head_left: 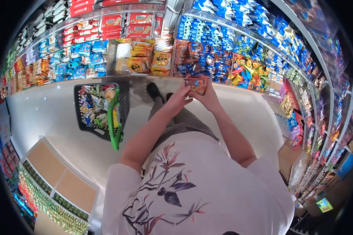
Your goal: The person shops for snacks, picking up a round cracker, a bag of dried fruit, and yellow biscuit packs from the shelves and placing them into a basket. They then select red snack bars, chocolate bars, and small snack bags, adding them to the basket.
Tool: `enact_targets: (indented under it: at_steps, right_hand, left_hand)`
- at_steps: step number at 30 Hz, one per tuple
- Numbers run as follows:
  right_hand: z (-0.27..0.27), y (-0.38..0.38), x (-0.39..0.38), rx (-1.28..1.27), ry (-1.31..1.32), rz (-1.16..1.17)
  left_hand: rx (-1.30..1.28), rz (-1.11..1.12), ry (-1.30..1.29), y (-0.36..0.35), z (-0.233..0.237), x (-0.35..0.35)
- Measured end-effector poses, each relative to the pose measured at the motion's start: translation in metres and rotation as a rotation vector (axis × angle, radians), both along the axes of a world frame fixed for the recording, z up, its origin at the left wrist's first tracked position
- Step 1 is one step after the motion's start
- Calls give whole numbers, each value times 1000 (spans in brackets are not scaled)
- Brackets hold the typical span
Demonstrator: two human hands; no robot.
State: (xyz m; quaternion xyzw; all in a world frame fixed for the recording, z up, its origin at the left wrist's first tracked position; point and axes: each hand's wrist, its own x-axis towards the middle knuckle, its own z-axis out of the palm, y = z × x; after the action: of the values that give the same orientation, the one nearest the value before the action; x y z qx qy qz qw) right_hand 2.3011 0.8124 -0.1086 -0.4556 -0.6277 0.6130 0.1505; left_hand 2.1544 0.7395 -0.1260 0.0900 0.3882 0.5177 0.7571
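Observation:
Both my hands grip a small reddish-brown snack packet [198,84] in front of the lower shelf. My left hand [179,96] closes on its left side, and my right hand [210,97] wraps round its right side. The packet's print is too small to read. Just beyond it, a bin of similar reddish-brown packets [183,55] sits beside blue-wrapped ones [213,60]. On the floor to my left stands a dark shopping basket [124,94] with a green handle [113,121], holding many mixed wrapped snacks.
Shelves of orange bags [161,58], red packs [140,24] and colourful round-ended items [249,72] curve ahead. More stocked racks [321,125] rise on the right. A display with brown panels [74,188] stands behind me at left. The pale tiled floor [55,113] runs between them.

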Motion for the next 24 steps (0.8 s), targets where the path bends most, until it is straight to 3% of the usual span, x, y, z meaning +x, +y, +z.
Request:
enact_targets:
  at_steps: [2, 3, 6, 8, 11, 15, 18, 24]
  right_hand:
    - [-8, 11, -5, 92, -161, 6]
    - [-19, 17, -12, 283, -200, 74]
    - [-48, 30, -27, 484, -451, 238]
    - [-65, 47, -40, 454, -421, 219]
    - [-118, 91, -55, 392, -331, 251]
    - [-178, 156, -91, 372, -516, 318]
    - [-232, 195, -113, 742, -499, 522]
    - [-280, 226, -134, 721, -581, 753]
  left_hand:
    - [-82, 37, -46, 15, -14, -7]
    - [-113, 70, -116, 25, -25, -12]
    - [-122, 97, -165, 47, -68, -17]
    - [-104, 133, -97, 63, -91, -18]
    - [-288, 214, -22, 85, -111, -36]
    - [-350, 341, -98, 96, -181, -48]
    - [-333, 400, -54, 107, -208, -51]
    - [-399, 534, 4, 125, -238, -40]
